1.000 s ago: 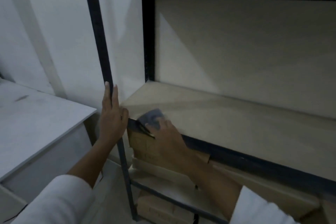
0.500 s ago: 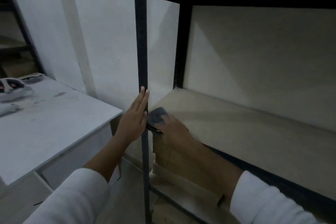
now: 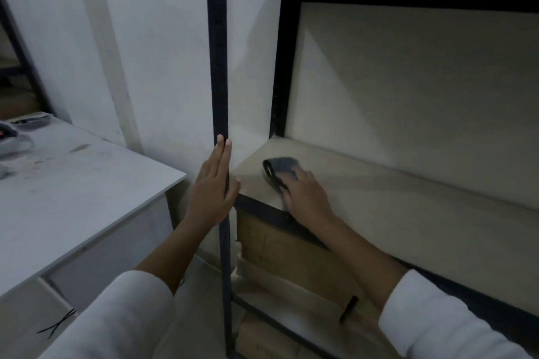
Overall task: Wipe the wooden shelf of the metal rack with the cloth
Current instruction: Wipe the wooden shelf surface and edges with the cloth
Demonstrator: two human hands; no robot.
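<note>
A dark metal rack has a pale wooden shelf (image 3: 408, 207) at waist height. A small dark grey cloth (image 3: 281, 167) lies on the shelf's front left corner. My right hand (image 3: 306, 195) presses down on the cloth, fingers spread over it. My left hand (image 3: 213, 192) holds the rack's front left post (image 3: 218, 67), fingers flat against it and the thumb wrapped around the post's right side.
A white table (image 3: 81, 192) stands left of the rack, with some small items at its far left edge. Cardboard boxes (image 3: 291, 259) sit on the level under the shelf. The white wall (image 3: 408, 90) closes the shelf's back. An upper shelf beam crosses overhead.
My right hand has slid the cloth from the shelf's front edge deeper onto the corner. The view has shifted, so the rack sits further right in frame. My left hand stays on the post.
</note>
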